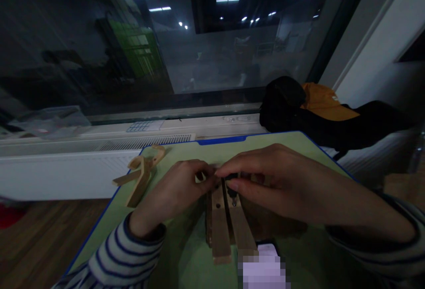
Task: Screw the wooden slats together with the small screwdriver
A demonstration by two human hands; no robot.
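Two wooden slats (221, 222) with small holes lie side by side on a green table (292, 145) with a blue rim, their far ends under my fingers. My left hand (174, 191) is curled, its fingertips pinching at the slats' top end. My right hand (275, 183) comes in from the right, thumb and fingers pinched on a small dark part (232, 177) at the same spot. Both hands meet over the slats' far ends. Striped sleeves cover both wrists.
A loose assembly of wooden pieces (141, 174) lies at the table's far left corner. A black bag with an orange cap (327, 103) sits on the sill at the right. A white radiator (66, 165) and a dark window lie behind. A blurred pale object (264, 269) rests near the front edge.
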